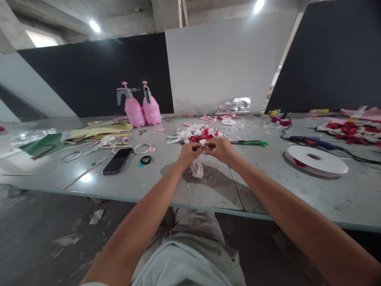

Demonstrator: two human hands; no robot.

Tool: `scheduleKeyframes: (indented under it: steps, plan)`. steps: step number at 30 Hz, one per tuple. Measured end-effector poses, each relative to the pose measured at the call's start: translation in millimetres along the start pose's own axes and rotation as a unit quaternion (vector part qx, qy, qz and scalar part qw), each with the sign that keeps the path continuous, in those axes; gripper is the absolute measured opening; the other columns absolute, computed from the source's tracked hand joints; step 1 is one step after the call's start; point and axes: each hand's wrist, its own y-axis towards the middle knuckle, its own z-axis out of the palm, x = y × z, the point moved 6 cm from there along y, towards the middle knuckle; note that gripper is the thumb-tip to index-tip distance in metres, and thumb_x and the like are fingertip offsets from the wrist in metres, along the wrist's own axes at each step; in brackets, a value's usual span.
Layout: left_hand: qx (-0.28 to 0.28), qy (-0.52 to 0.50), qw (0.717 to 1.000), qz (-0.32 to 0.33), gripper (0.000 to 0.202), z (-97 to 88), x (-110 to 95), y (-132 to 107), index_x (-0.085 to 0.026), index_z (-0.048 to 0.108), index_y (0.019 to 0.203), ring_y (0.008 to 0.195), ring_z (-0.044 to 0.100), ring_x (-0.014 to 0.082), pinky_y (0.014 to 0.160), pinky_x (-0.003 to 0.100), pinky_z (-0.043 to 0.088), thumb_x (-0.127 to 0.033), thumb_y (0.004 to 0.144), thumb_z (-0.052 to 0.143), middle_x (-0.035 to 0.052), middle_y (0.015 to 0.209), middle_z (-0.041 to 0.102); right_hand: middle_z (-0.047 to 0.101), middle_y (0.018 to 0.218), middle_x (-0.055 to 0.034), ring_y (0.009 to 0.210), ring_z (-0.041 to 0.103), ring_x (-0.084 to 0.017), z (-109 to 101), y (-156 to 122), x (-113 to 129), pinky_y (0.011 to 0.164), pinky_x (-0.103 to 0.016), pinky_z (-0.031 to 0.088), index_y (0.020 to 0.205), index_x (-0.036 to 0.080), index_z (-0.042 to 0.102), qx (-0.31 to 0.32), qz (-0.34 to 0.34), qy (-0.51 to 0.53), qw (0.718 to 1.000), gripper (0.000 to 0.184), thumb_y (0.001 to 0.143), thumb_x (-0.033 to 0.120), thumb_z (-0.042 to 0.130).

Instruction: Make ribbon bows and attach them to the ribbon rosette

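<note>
Both my hands meet above the grey table (125, 186), fingers pinched together. My left hand (188, 153) and my right hand (222, 150) each grip one end of a white ribbon strip (197, 167), whose loop hangs down below them. Just beyond my fingers lies a heap of red and white ribbon pieces (199, 134). A pair of green-handled scissors (251, 142) rests to the right of the heap.
Two pink spray bottles (142, 107) stand at the back. A black phone (117, 161), a tape ring (142, 148) and wooden sticks lie left. A large white ribbon spool (316, 159), a blue glue gun (309, 141) with its cable and more red ribbon (351, 131) lie right.
</note>
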Motion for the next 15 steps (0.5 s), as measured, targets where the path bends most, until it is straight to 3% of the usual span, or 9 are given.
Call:
scheduleKeyframes:
  steps: [5,15]
  plan:
    - [-0.002,0.001,1.000,0.015,0.034,0.7,0.2,-0.4,-0.012,0.075,0.084,0.061,0.045,0.0108,0.059,0.024,0.032,-0.042,0.079,0.060,0.0012,0.066,0.061,0.065,0.063,-0.0030,0.059,0.055,-0.014,0.9,-0.2,5.7,0.059,-0.024,0.037,0.068,0.018,0.067,0.008,0.009,-0.038,0.999,0.009,0.070,0.018,0.059]
    - [-0.018,-0.035,0.999,-0.006,0.027,-0.6,3.5,1.3,-0.013,0.074,0.081,0.062,0.046,0.0107,0.061,0.024,0.034,-0.037,0.074,0.064,0.0009,0.067,0.061,0.068,0.067,-0.0046,0.059,0.056,-0.014,0.7,1.4,4.9,0.059,-0.024,0.038,0.078,0.015,0.071,-0.002,0.035,-0.028,0.999,0.017,0.070,0.016,0.057]
